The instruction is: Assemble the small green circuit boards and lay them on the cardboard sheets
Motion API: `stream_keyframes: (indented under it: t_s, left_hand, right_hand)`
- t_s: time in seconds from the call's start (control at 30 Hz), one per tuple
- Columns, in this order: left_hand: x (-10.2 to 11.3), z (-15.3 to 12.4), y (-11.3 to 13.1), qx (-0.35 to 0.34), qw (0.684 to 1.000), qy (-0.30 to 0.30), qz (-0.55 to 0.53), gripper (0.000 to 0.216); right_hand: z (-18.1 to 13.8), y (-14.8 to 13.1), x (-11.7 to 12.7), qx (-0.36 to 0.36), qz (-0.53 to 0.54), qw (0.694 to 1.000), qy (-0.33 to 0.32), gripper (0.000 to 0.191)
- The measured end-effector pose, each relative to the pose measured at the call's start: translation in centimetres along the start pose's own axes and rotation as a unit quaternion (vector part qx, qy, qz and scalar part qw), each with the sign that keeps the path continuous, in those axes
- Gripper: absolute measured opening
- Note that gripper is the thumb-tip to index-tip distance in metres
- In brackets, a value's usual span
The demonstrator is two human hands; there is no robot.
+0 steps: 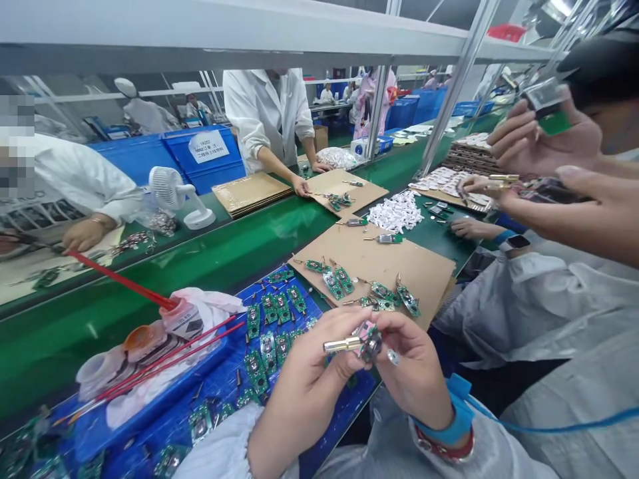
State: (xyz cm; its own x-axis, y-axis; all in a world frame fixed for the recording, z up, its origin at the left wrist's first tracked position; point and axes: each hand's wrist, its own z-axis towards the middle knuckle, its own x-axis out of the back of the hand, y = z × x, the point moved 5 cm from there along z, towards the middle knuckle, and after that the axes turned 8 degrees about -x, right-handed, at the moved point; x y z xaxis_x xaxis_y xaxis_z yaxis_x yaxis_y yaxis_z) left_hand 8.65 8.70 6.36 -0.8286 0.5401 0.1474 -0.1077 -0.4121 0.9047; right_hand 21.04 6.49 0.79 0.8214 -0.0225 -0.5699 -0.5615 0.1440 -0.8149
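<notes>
Close in front of me, both my hands pinch a small circuit board assembly with a dark round part and a pinkish piece. From its left side a shiny brass-coloured cylinder sticks out, lying across the fingers of my left hand. My right hand grips the assembly from the other side, with a blue wrist strap around that wrist. Below and left, several green circuit boards lie in rows on a blue mat. More green boards rest on a cardboard sheet beyond my hands.
A blue tray at left holds bottles, cloth and red-handled brushes. Behind it runs a green conveyor belt. White plastic parts are heaped beyond the cardboard. Co-workers' hands work at right; another person stands across.
</notes>
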Motion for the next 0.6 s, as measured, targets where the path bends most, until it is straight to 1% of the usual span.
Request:
stream_keyframes:
  t_s: [0.1,0.17,0.27,0.33,0.4,0.47,0.53,0.6]
  left_hand:
    - [-0.2,0.0,0.5,-0.022,1.000,-0.012,0.015,0.035]
    - [-0.2,0.1,0.6,-0.024,0.999,-0.013,0.018,0.034]
    - [-0.1,0.5,-0.2,0.020,1.000,-0.008,0.015,0.031]
    - [0.3,0.9,-1.2,0.067,0.997,0.022,0.026,0.034]
    - [1.1,1.3,-2.5,0.115,0.990,0.071,0.030,0.045]
    - [1.8,1.4,-3.9,0.160,0.981,0.107,0.020,0.053]
    - [2.2,1.1,-4.9,0.191,0.976,0.104,0.018,0.054]
    - [2.3,0.7,-5.8,0.215,0.973,0.075,0.046,0.050]
  right_hand:
    - [-0.2,-0.1,0.1,0.020,-0.013,1.000,-0.006,0.014]
    - [-0.5,-0.1,0.2,0.026,-0.019,0.999,-0.010,0.014]
    - [-0.3,-0.6,0.4,0.002,-0.041,0.999,-0.019,0.016]
    - [1.3,-1.2,0.6,-0.038,-0.087,0.995,-0.024,0.017]
    - [4.7,-2.2,1.2,-0.076,-0.150,0.986,-0.003,0.018]
    - [9.9,-3.7,2.1,-0.085,-0.207,0.974,0.047,0.019]
    - [16.1,-5.3,2.7,-0.060,-0.238,0.966,0.083,0.012]
    - [22.1,-6.6,3.5,-0.034,-0.278,0.953,0.119,0.012]
